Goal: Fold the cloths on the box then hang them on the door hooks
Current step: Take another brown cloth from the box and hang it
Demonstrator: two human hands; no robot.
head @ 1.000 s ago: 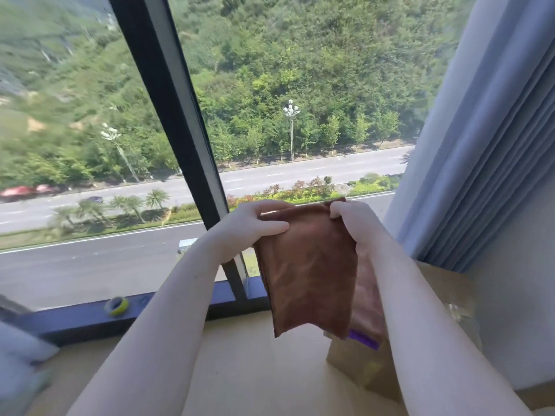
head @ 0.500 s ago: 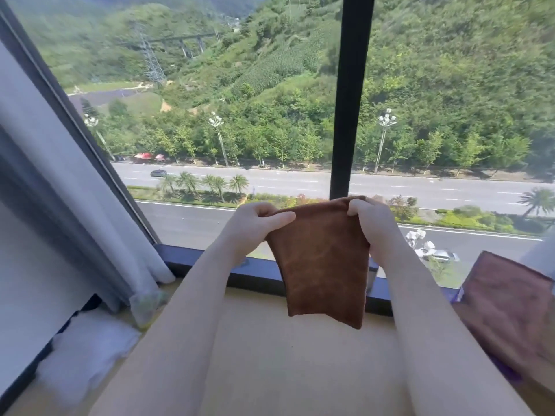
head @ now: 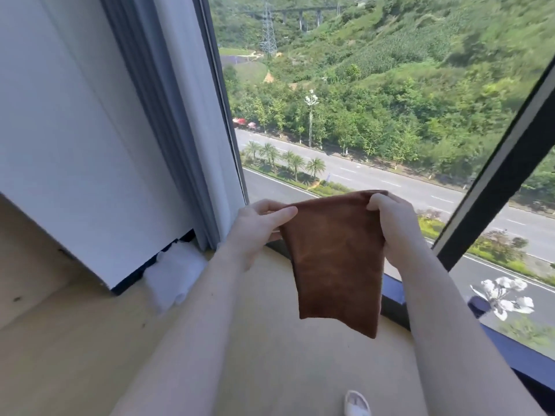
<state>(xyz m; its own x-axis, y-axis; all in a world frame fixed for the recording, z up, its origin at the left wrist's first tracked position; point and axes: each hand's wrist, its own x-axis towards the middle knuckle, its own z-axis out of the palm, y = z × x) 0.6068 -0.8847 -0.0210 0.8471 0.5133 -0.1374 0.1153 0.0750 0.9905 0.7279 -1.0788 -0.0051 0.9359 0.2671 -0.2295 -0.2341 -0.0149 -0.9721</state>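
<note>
A folded brown cloth point(head: 336, 259) hangs in the air in front of me, above the pale floor. My left hand point(head: 255, 226) pinches its upper left corner between thumb and fingers. Its upper right corner is gripped by my right hand point(head: 393, 226). The cloth hangs down between both hands in a narrow rectangle. Neither the box nor any door hooks are in view.
A big window point(head: 390, 115) with a dark frame point(head: 495, 181) fills the right. Grey curtains point(head: 168, 115) and a white wall panel point(head: 75, 145) stand at left. A white crumpled thing point(head: 174, 274) lies at the curtain's foot. My white shoe point(head: 357, 405) shows at the bottom.
My view has swung left, past the window toward the left curtain and wall; the box and second cloth have left the frame. Both hands keep holding the cloth by its top corners.
</note>
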